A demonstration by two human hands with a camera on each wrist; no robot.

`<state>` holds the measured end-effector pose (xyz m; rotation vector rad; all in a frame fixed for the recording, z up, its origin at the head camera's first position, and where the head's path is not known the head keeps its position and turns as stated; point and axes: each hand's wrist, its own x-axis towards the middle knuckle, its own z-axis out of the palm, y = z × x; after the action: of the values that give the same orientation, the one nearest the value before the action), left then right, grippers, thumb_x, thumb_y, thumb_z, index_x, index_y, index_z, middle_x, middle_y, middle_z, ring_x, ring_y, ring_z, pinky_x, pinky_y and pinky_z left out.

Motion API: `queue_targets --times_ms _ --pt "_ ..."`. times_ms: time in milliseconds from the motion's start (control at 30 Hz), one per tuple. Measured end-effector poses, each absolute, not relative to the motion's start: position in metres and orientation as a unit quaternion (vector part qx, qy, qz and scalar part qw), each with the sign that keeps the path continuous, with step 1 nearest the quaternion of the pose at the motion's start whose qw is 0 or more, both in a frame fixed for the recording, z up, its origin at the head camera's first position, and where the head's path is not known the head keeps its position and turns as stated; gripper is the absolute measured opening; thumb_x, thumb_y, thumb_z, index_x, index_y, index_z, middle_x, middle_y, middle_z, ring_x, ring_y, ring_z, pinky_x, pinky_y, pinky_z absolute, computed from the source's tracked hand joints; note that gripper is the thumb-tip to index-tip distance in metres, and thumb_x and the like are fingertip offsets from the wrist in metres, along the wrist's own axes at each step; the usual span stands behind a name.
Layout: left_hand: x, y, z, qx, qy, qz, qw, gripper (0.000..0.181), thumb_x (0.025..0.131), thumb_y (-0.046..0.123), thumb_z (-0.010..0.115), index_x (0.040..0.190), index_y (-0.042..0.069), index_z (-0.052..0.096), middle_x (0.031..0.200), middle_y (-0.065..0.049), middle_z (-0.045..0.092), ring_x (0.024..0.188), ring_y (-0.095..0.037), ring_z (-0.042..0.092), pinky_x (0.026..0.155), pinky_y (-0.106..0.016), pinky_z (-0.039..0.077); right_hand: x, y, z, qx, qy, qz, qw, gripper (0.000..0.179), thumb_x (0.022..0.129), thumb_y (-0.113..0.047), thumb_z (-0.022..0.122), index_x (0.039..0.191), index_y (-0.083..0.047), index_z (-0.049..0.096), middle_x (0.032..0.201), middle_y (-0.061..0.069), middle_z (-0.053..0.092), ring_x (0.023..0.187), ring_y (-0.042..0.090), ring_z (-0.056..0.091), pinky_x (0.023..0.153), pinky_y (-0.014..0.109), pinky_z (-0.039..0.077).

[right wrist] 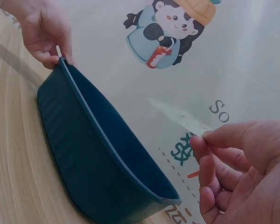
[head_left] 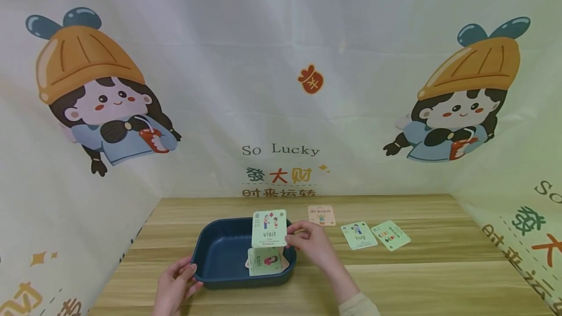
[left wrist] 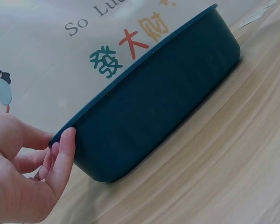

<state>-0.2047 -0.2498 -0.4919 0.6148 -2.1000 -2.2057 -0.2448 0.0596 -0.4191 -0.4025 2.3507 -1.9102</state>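
Observation:
My right hand (head_left: 312, 244) pinches a green "visit" card (head_left: 269, 228) by its edge, holding it above the right end of a dark blue bin (head_left: 219, 277). In the right wrist view that card (right wrist: 179, 117) shows nearly edge-on between thumb and forefinger. My left hand (head_left: 174, 282) grips the bin's left rim; the left wrist view shows thumb and fingers (left wrist: 65, 149) at that corner. Inside the bin, at its right end, a green "call" card (head_left: 263, 262) lies over a pinkish card that is mostly hidden.
Right of the bin on the wooden table (head_left: 395, 282) lie a pink "stand up" card (head_left: 321, 215), a green "hug" card (head_left: 359, 235) and a green "wave" card (head_left: 391, 235). A printed cloth (head_left: 351, 160) with cartoon figures rises behind the table and along its sides.

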Motion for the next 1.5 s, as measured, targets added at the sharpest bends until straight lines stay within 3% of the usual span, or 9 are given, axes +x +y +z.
queue_targets --times_ms 167,300,533,1167,1500 --pt "-0.205 -0.25 -0.492 0.197 -0.676 -0.71 0.017 0.045 0.093 0.005 0.049 0.134 -0.007 0.034 0.102 -0.012 0.05 0.076 -0.013 0.055 0.066 -0.025 0.056 -0.256 0.065 -0.436 -0.126 0.772 -0.622 0.042 0.044 0.086 -0.025 0.064 0.123 -0.003 0.054 0.106 0.017 0.064 0.096 0.024 0.062 0.083 0.039 0.051" --pt "-0.205 -0.249 -0.493 0.196 -0.675 -0.711 0.018 0.046 0.092 0.005 0.049 0.134 -0.007 0.034 0.102 -0.011 0.05 0.076 -0.012 0.055 0.066 -0.025 0.056 -0.247 0.066 -0.424 -0.122 0.767 -0.628 0.04 0.047 0.087 -0.02 0.063 0.127 0.0 0.049 0.114 0.023 0.059 0.104 0.031 0.059 0.089 0.043 0.049" --pt "-0.204 -0.249 -0.493 0.194 -0.676 -0.711 0.022 0.045 0.092 0.003 0.046 0.134 -0.007 0.035 0.101 -0.01 0.05 0.075 -0.011 0.055 0.066 -0.024 0.056 -0.252 0.07 -0.431 -0.118 0.765 -0.632 0.032 0.047 0.085 -0.02 0.065 0.126 -0.001 0.05 0.114 0.026 0.058 0.102 0.031 0.059 0.087 0.042 0.05" --pt "-0.204 -0.25 -0.492 0.192 -0.683 -0.705 0.018 0.045 0.093 0.005 0.047 0.134 -0.007 0.035 0.101 -0.01 0.051 0.076 -0.011 0.055 0.068 -0.026 0.056 -0.268 0.084 -0.451 -0.066 0.766 -0.639 -0.007 0.049 0.079 -0.023 0.071 0.124 -0.01 0.055 0.112 0.015 0.061 0.105 0.026 0.058 0.086 0.037 0.051" --pt "-0.204 -0.25 -0.491 0.197 -0.682 -0.704 0.015 0.046 0.093 0.005 0.048 0.135 -0.007 0.034 0.1 -0.01 0.051 0.075 -0.011 0.055 0.067 -0.025 0.056 -0.256 0.089 -0.431 -0.059 0.759 -0.649 -0.009 0.044 0.081 -0.009 0.068 0.123 -0.001 0.054 0.111 0.022 0.06 0.102 0.031 0.059 0.085 0.038 0.051"
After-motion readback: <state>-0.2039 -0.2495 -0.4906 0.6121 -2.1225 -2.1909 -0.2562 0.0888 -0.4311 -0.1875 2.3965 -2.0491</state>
